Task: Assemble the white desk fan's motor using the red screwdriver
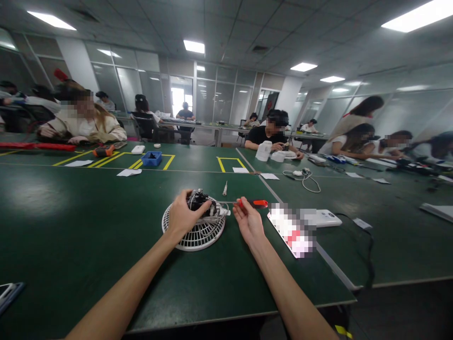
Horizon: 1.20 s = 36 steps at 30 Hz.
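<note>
A round white fan grille [198,240] lies on the green table, with a black motor unit [198,200] on top of it and pale wires looped around. My left hand [184,215] is closed around the motor unit, thumb on its near side. Between the fingers of my right hand [249,219] is a screwdriver [260,204] with a red and black handle. Its thin shaft points left toward the motor unit; whether the tip touches is too small to tell. A small pale pointed piece [225,189] stands just beyond the grille.
Right of my hand lie a lit phone [292,236] and a white device [325,218] with a cable. A blue bin [152,158] stands far left, a coiled white cord [306,177] far right. Across the table a co-worker [271,132] handles white parts. A phone [9,295] lies near left.
</note>
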### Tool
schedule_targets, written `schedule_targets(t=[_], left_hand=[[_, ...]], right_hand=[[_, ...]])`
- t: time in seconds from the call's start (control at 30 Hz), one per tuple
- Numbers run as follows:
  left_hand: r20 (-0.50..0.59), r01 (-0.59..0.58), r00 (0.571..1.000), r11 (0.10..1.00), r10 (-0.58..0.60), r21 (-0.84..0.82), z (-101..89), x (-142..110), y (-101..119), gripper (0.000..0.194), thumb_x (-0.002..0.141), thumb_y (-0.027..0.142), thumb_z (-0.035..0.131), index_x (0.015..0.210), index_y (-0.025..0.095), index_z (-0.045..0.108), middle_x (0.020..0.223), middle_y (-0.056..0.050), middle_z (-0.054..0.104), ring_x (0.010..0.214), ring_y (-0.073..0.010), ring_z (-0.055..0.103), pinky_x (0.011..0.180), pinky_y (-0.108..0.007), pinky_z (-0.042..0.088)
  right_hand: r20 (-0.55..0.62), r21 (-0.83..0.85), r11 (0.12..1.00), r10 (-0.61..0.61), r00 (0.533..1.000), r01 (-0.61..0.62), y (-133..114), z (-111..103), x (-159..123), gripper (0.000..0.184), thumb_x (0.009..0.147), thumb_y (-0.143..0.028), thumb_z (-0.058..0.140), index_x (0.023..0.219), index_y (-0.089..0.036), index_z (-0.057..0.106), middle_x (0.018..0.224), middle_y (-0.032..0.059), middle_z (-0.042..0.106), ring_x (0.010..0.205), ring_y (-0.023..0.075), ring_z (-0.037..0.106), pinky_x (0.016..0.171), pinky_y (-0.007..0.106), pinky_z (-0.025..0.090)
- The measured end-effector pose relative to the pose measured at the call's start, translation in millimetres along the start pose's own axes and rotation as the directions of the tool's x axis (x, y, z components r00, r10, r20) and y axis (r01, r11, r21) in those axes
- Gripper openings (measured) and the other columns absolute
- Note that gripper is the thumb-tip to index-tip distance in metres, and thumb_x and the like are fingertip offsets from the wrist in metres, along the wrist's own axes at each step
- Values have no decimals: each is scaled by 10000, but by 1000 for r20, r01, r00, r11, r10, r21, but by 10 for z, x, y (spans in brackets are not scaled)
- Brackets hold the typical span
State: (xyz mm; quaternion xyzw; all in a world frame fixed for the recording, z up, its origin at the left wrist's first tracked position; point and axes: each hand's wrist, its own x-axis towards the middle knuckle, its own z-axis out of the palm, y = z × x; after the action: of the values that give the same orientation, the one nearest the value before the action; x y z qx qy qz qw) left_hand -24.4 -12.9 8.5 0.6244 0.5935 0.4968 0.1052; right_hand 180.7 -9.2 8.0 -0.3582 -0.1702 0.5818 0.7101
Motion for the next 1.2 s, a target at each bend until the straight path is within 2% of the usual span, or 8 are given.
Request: schedule_targets(t=[0.23, 0.6, 0.97, 1.1, 1.2], left_hand=[[10, -2, 1000, 1000, 2, 17, -14, -12, 35, 690, 745, 688, 726, 1216, 195, 620, 1185, -138, 706, 1085, -318, 670, 979, -493, 527], [5, -9, 1000, 1000, 9, 29, -14, -3, 20, 684, 743, 692, 723, 1206, 199, 620, 1173, -137, 710, 1079, -319, 676, 967, -494, 530], [17, 1, 1000, 1000, -2, 31, -18, 0, 21, 718, 744, 692, 723, 1243, 187, 609, 1204, -146, 704, 1102, -330, 673, 987, -495, 523], [22, -11, 1000, 1000, 10, 24, -21, 0, 39, 705, 752, 674, 730, 1244, 183, 610, 1207, -142, 705, 1104, -322, 671, 988, -484, 523], [31, -23, 999, 999, 22, 29, -23, -1, 47, 708, 747, 662, 740, 1241, 174, 604, 1213, -145, 702, 1117, -322, 666, 1002, -493, 518]], right_hand=[[-74, 23, 999, 31, 997, -29, 29, 56, -45, 297, 729, -306, 896, 810, -227, 621, 645, -43, 650, 620, 127, 684, 577, 210, 574], [-80, 1, 998, 68, 995, -68, 12, 32, -26, 322, 699, -299, 921, 798, -218, 625, 599, -62, 581, 569, 117, 653, 476, 184, 510], [-78, 66, 991, 119, 990, -114, -89, 70, -50, 170, 787, -48, 766, 744, -183, 672, 703, 11, 734, 650, 116, 709, 613, 181, 594], [-84, 78, 988, 138, 987, -131, -81, 67, -42, 122, 812, -124, 773, 757, -187, 684, 716, 24, 742, 665, 129, 714, 632, 206, 611], [-123, 72, 990, 129, 984, -121, -66, 56, -28, 135, 808, -210, 807, 763, -208, 679, 664, 5, 715, 616, 132, 684, 572, 210, 603]])
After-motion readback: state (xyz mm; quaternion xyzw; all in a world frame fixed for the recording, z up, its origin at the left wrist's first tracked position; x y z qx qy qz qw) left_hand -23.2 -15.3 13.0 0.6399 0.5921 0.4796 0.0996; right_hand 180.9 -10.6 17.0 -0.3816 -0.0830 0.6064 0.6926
